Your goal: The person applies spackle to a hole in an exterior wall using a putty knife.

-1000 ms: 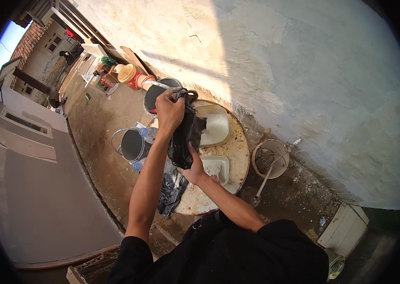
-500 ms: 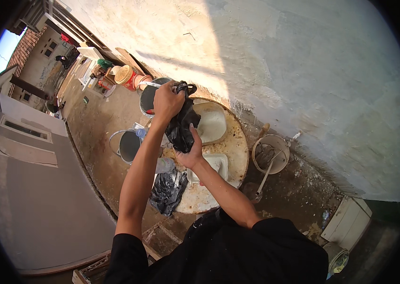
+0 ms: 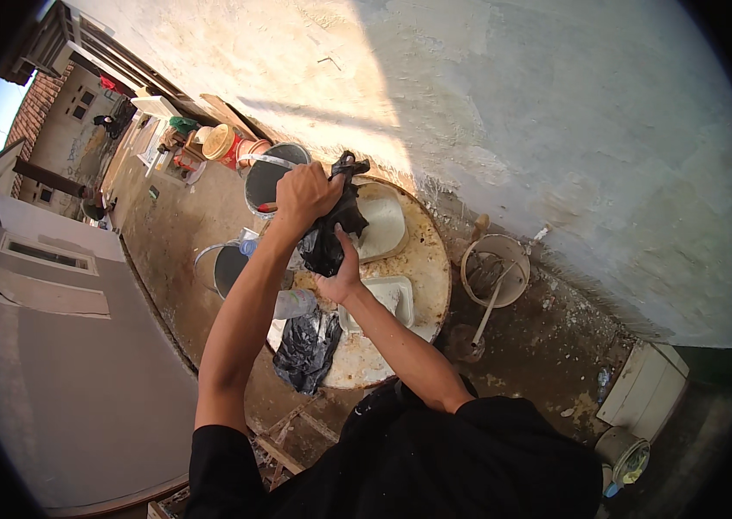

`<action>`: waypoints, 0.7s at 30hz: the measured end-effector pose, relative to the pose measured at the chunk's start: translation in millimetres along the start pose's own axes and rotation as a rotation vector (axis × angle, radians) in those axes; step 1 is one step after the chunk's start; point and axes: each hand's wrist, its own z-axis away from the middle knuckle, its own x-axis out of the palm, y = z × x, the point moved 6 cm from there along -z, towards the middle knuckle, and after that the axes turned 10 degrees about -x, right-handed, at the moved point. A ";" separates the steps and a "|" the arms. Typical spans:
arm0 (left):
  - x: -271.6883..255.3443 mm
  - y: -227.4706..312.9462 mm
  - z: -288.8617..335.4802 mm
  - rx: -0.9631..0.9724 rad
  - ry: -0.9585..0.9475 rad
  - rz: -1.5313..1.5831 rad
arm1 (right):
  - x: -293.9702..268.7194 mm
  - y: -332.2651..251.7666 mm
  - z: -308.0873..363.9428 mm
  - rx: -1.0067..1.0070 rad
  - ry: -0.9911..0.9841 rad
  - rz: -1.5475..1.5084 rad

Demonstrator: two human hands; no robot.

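Observation:
A black plastic bag (image 3: 344, 210) is held up between my two hands over a round, stained tabletop (image 3: 429, 259). My left hand (image 3: 304, 197) is closed round its upper part, where a crumpled end sticks out above the fist. Lower down, my right hand (image 3: 342, 275) grips the bag's bottom, thumb up along its side. What the bag contains, if anything, is hidden. On the tabletop under my hands stand a white rectangular tub (image 3: 386, 227) and a white tray (image 3: 399, 298). Another crumpled black bag (image 3: 305, 350) lies at the near left edge, by a clear plastic bottle (image 3: 295, 303).
Two dark buckets, one farther off (image 3: 264, 180) and one at left (image 3: 229, 266), stand beyond the table. Right of it is a round bucket (image 3: 496, 270) with a stick leaning in it. A plastered wall (image 3: 548, 130) runs along the far right. Red buckets (image 3: 229, 149) stand farther back.
Both hands still hold the black bag. My left fist has turned slightly and its crumpled end stands up more. The whole view has shifted a little.

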 end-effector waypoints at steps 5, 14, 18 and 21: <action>0.9 0.4 0.7 0.071 0.030 -0.030 | -3.2 1.9 0.6 -0.003 0.009 -0.014; -15.1 20.3 2.4 0.142 0.146 0.032 | -17.4 14.7 3.7 0.044 0.200 -0.082; -19.6 26.0 8.3 0.189 0.151 0.040 | -19.9 17.1 5.4 0.054 0.182 -0.110; -27.4 29.3 14.1 0.196 0.141 0.059 | -24.0 17.7 4.5 0.072 0.185 -0.131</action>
